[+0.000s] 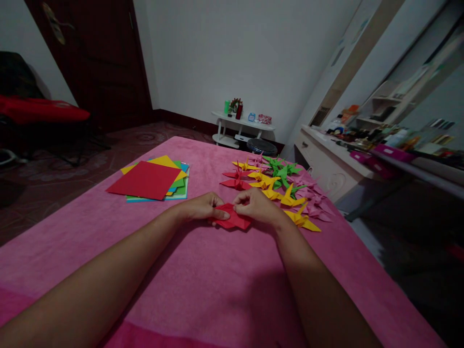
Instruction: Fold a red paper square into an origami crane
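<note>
Between my two hands is a partly folded piece of red origami paper (237, 221), low over the pink cloth. My left hand (205, 207) grips its left side, with the thumb lying on top and the fingers curled beneath. At the upper right of the paper, my right hand (255, 205) pinches an edge between thumb and forefinger. Folded paper cranes in red (236, 183), yellow (299, 218), green (281, 170) and pink (315, 203) stand in rows just beyond and to the right of my right hand.
A stack of coloured paper squares (145, 180), red on top, lies left on the pink-covered table (203, 280). Beyond the far edge are a low white stand (242, 121) and a round black stool (261, 146). A cluttered white dresser (326, 154) stands at right, a red-seated chair (39, 110) at left.
</note>
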Demonstrator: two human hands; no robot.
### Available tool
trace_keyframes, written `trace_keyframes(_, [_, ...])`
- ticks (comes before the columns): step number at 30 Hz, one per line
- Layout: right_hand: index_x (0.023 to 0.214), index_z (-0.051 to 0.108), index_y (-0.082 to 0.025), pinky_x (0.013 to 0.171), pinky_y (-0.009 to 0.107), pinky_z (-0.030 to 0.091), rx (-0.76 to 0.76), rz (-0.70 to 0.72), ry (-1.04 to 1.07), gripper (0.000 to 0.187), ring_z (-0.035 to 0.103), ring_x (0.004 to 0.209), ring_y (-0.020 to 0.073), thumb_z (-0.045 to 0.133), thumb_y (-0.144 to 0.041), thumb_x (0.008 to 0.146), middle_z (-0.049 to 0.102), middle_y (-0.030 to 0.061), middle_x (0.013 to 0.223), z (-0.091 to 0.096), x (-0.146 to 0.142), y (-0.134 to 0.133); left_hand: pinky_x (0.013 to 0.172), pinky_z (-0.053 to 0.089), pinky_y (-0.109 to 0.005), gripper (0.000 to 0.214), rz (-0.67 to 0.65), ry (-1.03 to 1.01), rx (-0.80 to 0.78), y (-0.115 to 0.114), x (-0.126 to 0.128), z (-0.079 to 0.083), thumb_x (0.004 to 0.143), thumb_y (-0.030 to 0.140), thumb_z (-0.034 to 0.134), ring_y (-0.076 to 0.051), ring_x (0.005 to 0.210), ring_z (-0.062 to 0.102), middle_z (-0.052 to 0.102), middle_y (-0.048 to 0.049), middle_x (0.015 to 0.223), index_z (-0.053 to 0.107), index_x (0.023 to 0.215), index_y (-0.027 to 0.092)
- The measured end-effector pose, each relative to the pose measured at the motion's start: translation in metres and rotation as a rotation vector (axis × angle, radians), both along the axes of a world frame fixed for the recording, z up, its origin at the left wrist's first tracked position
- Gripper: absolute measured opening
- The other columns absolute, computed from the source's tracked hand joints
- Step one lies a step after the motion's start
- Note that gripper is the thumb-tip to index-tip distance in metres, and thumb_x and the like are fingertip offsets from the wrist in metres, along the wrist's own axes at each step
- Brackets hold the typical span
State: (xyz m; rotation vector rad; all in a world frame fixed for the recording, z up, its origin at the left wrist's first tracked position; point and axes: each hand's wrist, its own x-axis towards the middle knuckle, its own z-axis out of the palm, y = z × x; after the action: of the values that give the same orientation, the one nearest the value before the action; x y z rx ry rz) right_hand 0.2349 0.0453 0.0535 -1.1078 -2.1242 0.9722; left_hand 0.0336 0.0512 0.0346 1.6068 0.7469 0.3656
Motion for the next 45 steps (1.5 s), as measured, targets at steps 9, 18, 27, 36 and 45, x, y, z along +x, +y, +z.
trace_keyframes(9, [0.059,0.068,-0.015,0.046,0.019,0.036,0.066,-0.389,0.313,0.008,0.049,0.048,0.0086,0.062,-0.018,0.062,0.062,-0.001,0.055,-0.009,0.02,0.019,0.043,0.025,-0.02,0.04,0.197,-0.076,-0.026,0.01,-0.007,-0.009,0.068,0.048,0.072,-0.006,0.041,0.039,0.054,-0.001,0.047,0.064,0.058,0.011])
trace_keyframes(18, [0.088,0.066,-0.015,0.051,0.021,0.048,-0.345,-0.216,0.607,0.034,0.061,0.055,0.0112,0.078,-0.031,0.06,0.07,0.0029,0.072,-0.03,-0.025,0.007,0.043,0.021,-0.021,0.045,0.621,-0.24,0.128,0.013,0.006,-0.017,0.067,0.054,0.069,-0.005,0.041,0.035,0.05,0.0013,0.047,0.057,0.057,0.012])
trace_keyframes(27, [0.076,0.068,-0.012,0.043,0.019,0.043,-0.285,-0.359,0.597,0.023,0.055,0.044,0.0092,0.072,-0.031,0.063,0.067,0.002,0.06,-0.03,-0.03,0.003,0.044,0.02,-0.023,0.048,0.506,-0.148,0.237,0.013,0.006,-0.026,0.074,0.056,0.063,-0.006,0.042,0.032,0.044,0.0022,0.047,0.054,0.055,0.013])
trace_keyframes(36, [0.062,0.058,-0.015,0.037,0.018,0.033,-0.02,-0.369,0.315,0.006,0.048,0.038,0.0088,0.059,-0.02,0.066,0.057,-0.0025,0.048,-0.032,-0.015,0.008,0.043,0.015,-0.022,0.045,0.511,-0.087,0.235,0.011,0.002,-0.023,0.071,0.054,0.065,-0.005,0.042,0.028,0.038,0.0048,0.047,0.052,0.056,0.014])
trace_keyframes(45, [0.071,0.06,-0.016,0.043,0.021,0.039,0.127,-0.648,0.462,0.012,0.049,0.046,0.0103,0.061,-0.028,0.07,0.057,-0.0021,0.055,-0.029,0.005,0.022,0.042,0.021,-0.02,0.045,0.698,-0.104,0.177,0.018,-0.001,-0.025,0.071,0.055,0.065,-0.006,0.041,0.035,0.048,0.0023,0.047,0.057,0.06,0.012])
